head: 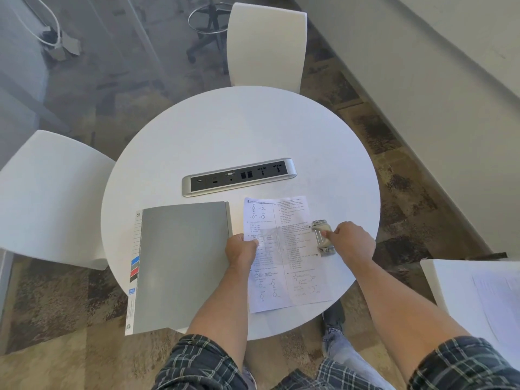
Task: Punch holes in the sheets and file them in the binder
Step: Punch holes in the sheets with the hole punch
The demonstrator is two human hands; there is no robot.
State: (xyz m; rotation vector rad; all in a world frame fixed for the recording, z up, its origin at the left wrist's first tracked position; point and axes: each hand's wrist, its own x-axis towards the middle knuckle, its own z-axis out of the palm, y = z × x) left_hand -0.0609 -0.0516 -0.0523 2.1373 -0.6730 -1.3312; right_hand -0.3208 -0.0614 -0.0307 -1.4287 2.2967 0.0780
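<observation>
Seen from above, a person stands at a round white surface with both bare arms reaching forward from plaid sleeves. Right of centre lies a printed sheet, covered in chemistry diagrams and text. Its right edge is slid into a small cream and metal hole punch, which sits at centre right. The right hand rests on the punch with fingers curled and one finger pressing its top, so it is closed down on the tool rather than gripping it. The left hand pinches the sheet's left edge, fingers together on the paper, holding it flat.

Left of centre a grey binder lies shut, with coloured divider tabs showing along its left edge. A silver power socket strip is set into the surface above. At the lower right edge of the frame, more paper waits on a separate white top.

The task looks to be early: one sheet is at the punching step, whether its holes are cut cannot be told, nothing is filed yet, and the binder is unopened.
</observation>
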